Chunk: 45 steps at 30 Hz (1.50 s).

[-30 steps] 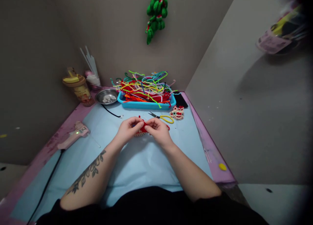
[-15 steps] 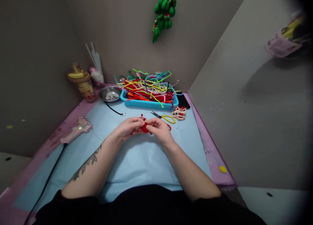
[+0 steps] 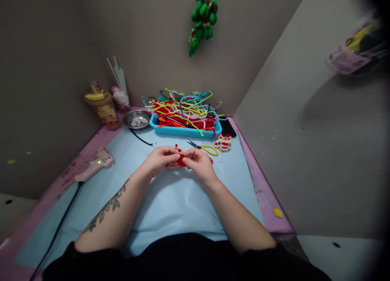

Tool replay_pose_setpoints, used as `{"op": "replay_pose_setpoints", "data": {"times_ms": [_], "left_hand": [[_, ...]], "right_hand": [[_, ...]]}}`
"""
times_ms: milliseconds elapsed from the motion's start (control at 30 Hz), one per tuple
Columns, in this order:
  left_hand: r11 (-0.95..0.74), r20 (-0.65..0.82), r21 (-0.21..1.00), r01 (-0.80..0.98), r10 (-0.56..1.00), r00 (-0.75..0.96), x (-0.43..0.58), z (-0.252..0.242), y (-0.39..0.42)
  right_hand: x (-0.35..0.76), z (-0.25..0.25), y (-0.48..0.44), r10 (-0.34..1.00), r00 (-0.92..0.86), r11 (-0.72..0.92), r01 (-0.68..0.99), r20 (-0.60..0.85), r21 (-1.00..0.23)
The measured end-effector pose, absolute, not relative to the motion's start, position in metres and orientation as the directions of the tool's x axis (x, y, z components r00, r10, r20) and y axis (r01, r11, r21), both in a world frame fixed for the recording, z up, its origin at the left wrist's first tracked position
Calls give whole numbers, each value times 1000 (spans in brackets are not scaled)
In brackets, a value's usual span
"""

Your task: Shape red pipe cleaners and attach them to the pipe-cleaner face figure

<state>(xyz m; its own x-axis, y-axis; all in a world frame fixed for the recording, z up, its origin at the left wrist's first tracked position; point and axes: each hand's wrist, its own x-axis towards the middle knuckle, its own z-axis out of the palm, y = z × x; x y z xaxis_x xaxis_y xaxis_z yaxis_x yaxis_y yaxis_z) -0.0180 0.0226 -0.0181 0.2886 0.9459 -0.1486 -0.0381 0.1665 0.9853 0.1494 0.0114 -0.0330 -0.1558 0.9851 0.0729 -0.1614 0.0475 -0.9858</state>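
Both hands meet over the blue sheet, pinching a small red fuzzy piece [image 3: 181, 160] that looks like bent pipe cleaner. My left hand [image 3: 161, 158] grips its left side between thumb and fingers. On its other side, my right hand [image 3: 198, 162] holds it the same way. Under and behind the fingers lies a cream-and-red pipe cleaner figure [image 3: 174, 166], mostly hidden by the hands. Just beyond the right hand are scissors [image 3: 209, 150] with yellow handles, blades apart. A similar cream-and-red figure [image 3: 223, 143] rests to their right.
A blue tray [image 3: 185, 131] heaped with coloured pipe cleaners stands at the back. Left of it are a metal bowl [image 3: 137, 125] with small white bits and a lidded cup [image 3: 105, 110]. A pink glue gun [image 3: 94, 167] with a lit green light lies at left, its cord trailing forward.
The hands stay almost in place, still pinching the red piece, with only slight finger shifts. The whole view has moved a little.
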Motion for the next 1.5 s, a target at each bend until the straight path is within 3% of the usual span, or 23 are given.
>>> {"op": "replay_pose_setpoints", "data": {"times_ms": [67, 167, 300, 533, 733, 933, 1100, 1333, 1500], "left_hand": [[-98, 62, 978, 183, 979, 193, -17, -16, 20], [-392, 350, 805, 445, 920, 177, -16, -16, 15], [-521, 471, 654, 548, 848, 244, -16, -19, 14], [-502, 456, 659, 560, 859, 234, -14, -21, 14], [-391, 370, 763, 514, 917, 149, -10, -19, 13], [-259, 243, 874, 411, 966, 91, -7, -10, 11], [-93, 80, 973, 210, 994, 68, -7, -16, 15], [-81, 96, 981, 174, 992, -78, -9, -25, 22], [-72, 85, 987, 145, 993, -79, -3, -22, 17]], "right_hand": [[150, -33, 12, 986, -144, 68, -147, 89, -987], [150, -33, 13, 986, -141, 73, -143, 93, -987], [150, -32, 13, 987, -129, 81, -129, 98, -988], [150, -36, 13, 989, -96, 103, -130, 116, -986], [149, -37, 13, 988, -85, 119, -128, 131, -985], [149, -34, 12, 987, -94, 117, -117, 128, -986], [149, -36, 14, 987, -123, 78, -167, 99, -983], [149, -36, 13, 989, -136, 36, -108, 51, -994], [144, -36, 10, 979, -202, -11, -93, 8, -996]]}}
